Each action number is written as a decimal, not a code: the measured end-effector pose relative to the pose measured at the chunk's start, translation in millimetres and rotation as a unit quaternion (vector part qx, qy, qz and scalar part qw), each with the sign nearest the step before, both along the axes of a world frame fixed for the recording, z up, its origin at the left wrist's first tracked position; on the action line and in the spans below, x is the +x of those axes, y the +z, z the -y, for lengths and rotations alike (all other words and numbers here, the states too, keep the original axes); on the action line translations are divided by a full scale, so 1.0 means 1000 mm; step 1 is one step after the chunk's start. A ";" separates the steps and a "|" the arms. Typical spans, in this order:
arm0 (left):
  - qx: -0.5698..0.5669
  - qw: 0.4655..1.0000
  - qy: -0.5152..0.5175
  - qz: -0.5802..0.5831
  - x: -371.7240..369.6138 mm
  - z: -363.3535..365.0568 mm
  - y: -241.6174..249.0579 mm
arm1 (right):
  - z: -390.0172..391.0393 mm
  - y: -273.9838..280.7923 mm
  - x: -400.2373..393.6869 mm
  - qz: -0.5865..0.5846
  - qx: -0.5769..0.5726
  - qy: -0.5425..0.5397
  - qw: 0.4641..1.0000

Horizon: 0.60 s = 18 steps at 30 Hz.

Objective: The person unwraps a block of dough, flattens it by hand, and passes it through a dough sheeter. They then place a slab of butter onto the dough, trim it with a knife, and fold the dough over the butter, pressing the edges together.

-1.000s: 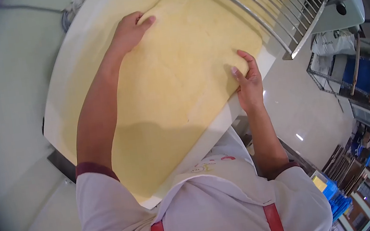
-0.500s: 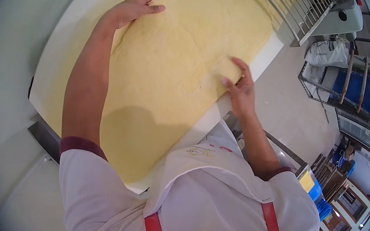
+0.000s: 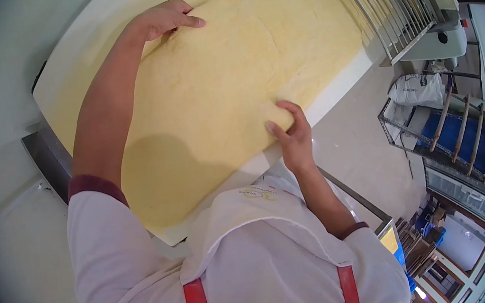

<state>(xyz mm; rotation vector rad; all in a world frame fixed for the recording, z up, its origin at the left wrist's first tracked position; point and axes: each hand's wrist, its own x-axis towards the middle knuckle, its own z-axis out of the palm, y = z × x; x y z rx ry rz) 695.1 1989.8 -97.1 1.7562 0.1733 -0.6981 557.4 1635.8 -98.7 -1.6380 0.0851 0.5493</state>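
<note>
At the left, the worktop [image 3: 68, 58] shows bare along its far edge, and the dough [image 3: 216, 74] lies lengthwise over it, reaching close to the left edge. The left hand [image 3: 165, 21] appears clamped on the dough's far side, thumb on top, fingers tucked out of sight. A broad grip seems wise here, since soft dough would likely stretch or tear under a narrow pinch. Further right, the right hand [image 3: 294, 138] is closed on the dough's near side, thumb and forefinger around a bulge of it, just inside the worktop's near edge. Both hands would do best to ease evenly, keeping the dough flat and off that edge. At the right end the dough runs up beneath the guard [image 3: 413, 42]; any pull probably wants to be gentle, lest it bunch there.
</note>
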 end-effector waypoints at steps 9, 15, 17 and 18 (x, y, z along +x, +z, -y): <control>0.145 0.984 -0.089 0.054 -0.050 -0.014 0.010 | -0.029 0.006 -0.051 0.038 -0.059 0.033 0.997; -0.032 0.990 0.136 0.031 -0.067 -0.030 -0.014 | -0.028 0.009 -0.067 -0.012 -0.046 0.029 0.998; 0.032 0.981 0.166 0.094 -0.074 -0.026 -0.019 | -0.021 0.010 -0.063 -0.006 -0.044 0.087 0.995; 0.067 0.973 0.182 0.125 -0.079 -0.023 -0.019 | -0.011 0.015 -0.050 -0.037 -0.080 0.176 0.981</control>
